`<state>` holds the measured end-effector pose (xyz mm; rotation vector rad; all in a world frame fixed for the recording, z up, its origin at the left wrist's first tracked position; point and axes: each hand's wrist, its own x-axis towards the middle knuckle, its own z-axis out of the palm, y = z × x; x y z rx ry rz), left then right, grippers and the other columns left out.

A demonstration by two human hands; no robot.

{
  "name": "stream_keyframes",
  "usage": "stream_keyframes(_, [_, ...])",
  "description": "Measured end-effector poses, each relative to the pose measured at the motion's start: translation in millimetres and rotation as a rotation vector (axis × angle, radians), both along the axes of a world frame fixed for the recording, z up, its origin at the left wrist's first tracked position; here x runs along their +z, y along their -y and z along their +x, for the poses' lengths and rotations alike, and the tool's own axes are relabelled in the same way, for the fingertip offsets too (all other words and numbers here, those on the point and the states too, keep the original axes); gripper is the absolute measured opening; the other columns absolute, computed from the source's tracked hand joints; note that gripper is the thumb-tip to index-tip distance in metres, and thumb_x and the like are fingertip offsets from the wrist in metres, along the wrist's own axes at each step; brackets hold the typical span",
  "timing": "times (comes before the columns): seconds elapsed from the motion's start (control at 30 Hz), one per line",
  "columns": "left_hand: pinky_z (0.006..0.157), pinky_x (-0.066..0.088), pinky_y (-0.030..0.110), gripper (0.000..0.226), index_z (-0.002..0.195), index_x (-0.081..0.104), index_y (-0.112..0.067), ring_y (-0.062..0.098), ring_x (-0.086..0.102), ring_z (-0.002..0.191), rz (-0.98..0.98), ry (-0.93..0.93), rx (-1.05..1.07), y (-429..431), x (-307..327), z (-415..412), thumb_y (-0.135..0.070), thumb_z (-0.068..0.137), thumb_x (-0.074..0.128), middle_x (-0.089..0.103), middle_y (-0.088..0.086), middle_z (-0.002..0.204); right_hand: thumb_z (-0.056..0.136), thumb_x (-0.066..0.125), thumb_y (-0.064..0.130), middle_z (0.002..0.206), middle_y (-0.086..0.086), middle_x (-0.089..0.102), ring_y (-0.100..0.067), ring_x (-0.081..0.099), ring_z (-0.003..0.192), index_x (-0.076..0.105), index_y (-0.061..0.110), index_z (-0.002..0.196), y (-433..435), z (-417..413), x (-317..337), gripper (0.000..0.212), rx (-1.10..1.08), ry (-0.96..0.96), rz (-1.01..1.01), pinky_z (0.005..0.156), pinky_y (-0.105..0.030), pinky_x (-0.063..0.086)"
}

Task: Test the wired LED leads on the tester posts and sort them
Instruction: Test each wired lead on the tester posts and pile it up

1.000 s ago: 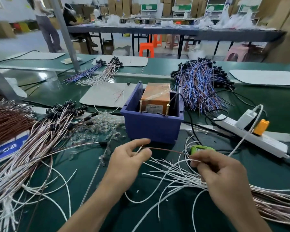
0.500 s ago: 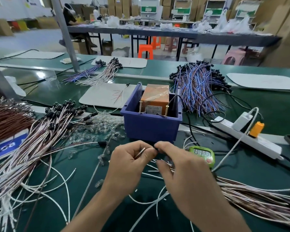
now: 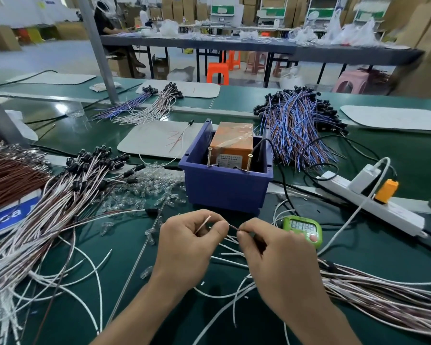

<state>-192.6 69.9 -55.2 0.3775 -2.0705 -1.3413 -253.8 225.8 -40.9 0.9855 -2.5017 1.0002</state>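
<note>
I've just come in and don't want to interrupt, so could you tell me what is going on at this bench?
A person is testing wired LED leads by hand. The left hand and right hand both pinch one thin lead, held in front of the blue bin that holds the orange tester. The lead is not yet on the two brass posts. A pile of leads lies to the left.

Purple-blue bin (image 3: pixel 224 190), orange tester (image 3: pixel 232 143), green timer (image 3: pixel 302 230).
</note>
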Motion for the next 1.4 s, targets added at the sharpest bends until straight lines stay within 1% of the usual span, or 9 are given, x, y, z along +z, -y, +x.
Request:
stream_keyframes(0.2, [0.050, 0.033, 0.008, 0.013, 0.077, 0.074, -0.033, 0.003, 0.045, 0.047, -0.149, 0.048, 0.083, -5.5, -4.6, 3.1, -0.025, 0.085, 0.080, 0.053, -0.015, 0.050, 0.097, 0.063, 0.033, 0.058, 0.009, 0.059, -0.014, 0.056, 0.056, 0.063, 0.031, 0.088, 0.9, -2.8, -14.5, 0.010, 0.036, 0.089, -0.117, 0.055, -0.027, 0.043])
stream_keyframes(0.37, [0.052, 0.035, 0.009, 0.005, 0.084, 0.076, -0.039, 0.003, 0.049, 0.051, -0.108, 0.025, 0.081, -11.0, -7.2, 2.2, -0.038, 0.083, 0.071, 0.061, -0.017, 0.056, 0.095, 0.067, 0.026, 0.057, 0.008, 0.058, -0.015, 0.055, 0.056, 0.066, 0.029, 0.082, 5.0, -1.0, -20.0, 0.014, 0.004, 0.104, -0.171, 0.051, -0.025, 0.041])
stream_keyframes(0.57, [0.065, 0.054, 0.020, 0.014, 0.087, 0.079, -0.043, 0.006, 0.072, 0.072, 0.038, 0.017, 0.024, -11.9, -7.5, -1.0, -0.029, 0.089, 0.077, 0.075, -0.019, 0.074, 0.097, 0.067, 0.026, 0.058, 0.010, 0.054, -0.010, 0.052, 0.054, 0.064, 0.031, 0.085, 6.6, 3.4, -23.3, 0.013, 0.018, 0.126, -0.218, 0.048, -0.011, 0.033])
stream_keyframes(0.77, [0.058, 0.048, 0.041, 0.019, 0.079, 0.079, -0.032, 0.023, 0.058, 0.058, 0.132, 0.032, -0.018, -12.8, -4.4, -3.1, -0.047, 0.087, 0.072, 0.068, 0.000, 0.061, 0.101, 0.056, 0.037, 0.061, 0.012, 0.058, -0.009, 0.056, 0.059, 0.067, 0.031, 0.093, 7.8, 3.1, -19.4, 0.016, 0.004, 0.059, -0.255, 0.051, -0.014, 0.039])
stream_keyframes(0.9, [0.048, 0.031, 0.020, 0.038, 0.081, 0.077, -0.023, 0.009, 0.033, 0.050, 0.259, -0.021, -0.002, -11.6, -4.5, -2.0, -0.041, 0.090, 0.045, 0.037, -0.008, 0.052, 0.104, 0.051, 0.037, 0.057, 0.009, 0.056, -0.013, 0.054, 0.060, 0.063, 0.030, 0.089, 4.2, 0.5, -16.3, 0.020, -0.038, 0.040, -0.251, 0.052, -0.024, 0.040])
stream_keyframes(1.03, [0.052, 0.038, 0.019, 0.033, 0.074, 0.071, -0.017, 0.010, 0.042, 0.054, 0.406, -0.038, -0.073, -14.0, 3.2, -9.3, -0.020, 0.097, 0.048, 0.048, -0.002, 0.056, 0.104, 0.043, 0.041, 0.060, 0.004, 0.057, -0.016, 0.056, 0.059, 0.053, 0.035, 0.088, -0.4, 3.8, -9.9, 0.020, 0.047, 0.082, -0.173, 0.053, -0.029, 0.042])
stream_keyframes(1.13, [0.062, 0.051, 0.018, 0.031, 0.079, 0.076, -0.017, 0.011, 0.059, 0.064, 0.597, -0.008, -0.209, -16.7, 1.2, -5.1, -0.013, 0.102, 0.056, 0.064, 0.004, 0.068, 0.106, 0.037, 0.046, 0.066, 0.007, 0.059, -0.015, 0.055, 0.057, 0.050, 0.038, 0.091, 0.6, 11.9, -7.0, 0.021, 0.203, 0.161, -0.121, 0.050, -0.025, 0.039])
stream_keyframes(1.27, [0.065, 0.057, 0.025, 0.018, 0.090, 0.082, -0.016, 0.013, 0.067, 0.068, 0.918, 0.044, -0.341, -18.6, 4.0, 0.1, -0.026, 0.082, 0.071, 0.071, 0.005, 0.074, 0.106, 0.047, 0.036, 0.068, 0.009, 0.057, -0.013, 0.052, 0.058, 0.053, 0.037, 0.087, 6.2, 19.3, -0.8, 0.019, 0.321, 0.325, -0.082, 0.052, -0.023, 0.038])
stream_keyframes(1.4, [0.048, 0.052, 0.027, 0.019, 0.087, 0.082, -0.017, 0.014, 0.057, 0.046, 1.000, 0.018, -0.338, -4.4, 8.6, 0.8, -0.023, 0.069, 0.083, 0.059, 0.004, 0.057, 0.099, 0.060, 0.010, 0.082, -0.001, 0.068, -0.018, 0.062, 0.082, 0.068, 0.019, 0.080, 9.0, 16.0, 11.5, 0.022, 0.488, 0.713, -0.161, 0.078, -0.031, 0.051])
